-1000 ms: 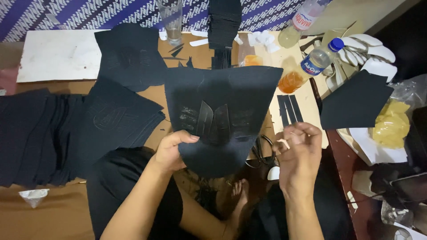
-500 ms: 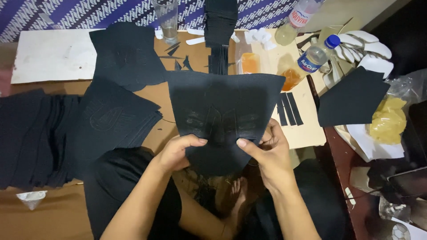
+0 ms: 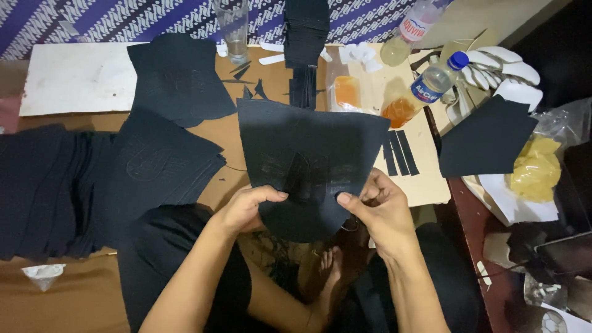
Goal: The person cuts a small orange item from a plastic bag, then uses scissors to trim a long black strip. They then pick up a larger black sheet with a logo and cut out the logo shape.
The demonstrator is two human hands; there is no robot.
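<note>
A black shield-shaped cutout sheet (image 3: 311,166) is held up over the brown worktable (image 3: 74,302). Its lower edge is pinched at 8 o'clock by the left hand (image 3: 246,209), thumb on the front. The right hand (image 3: 382,213) is closed on the edge at 4 o'clock. Faint stitched lines, possibly embossing, are seen mid-sheet. Black strips (image 3: 398,153) lie at 3 o'clock.
</note>
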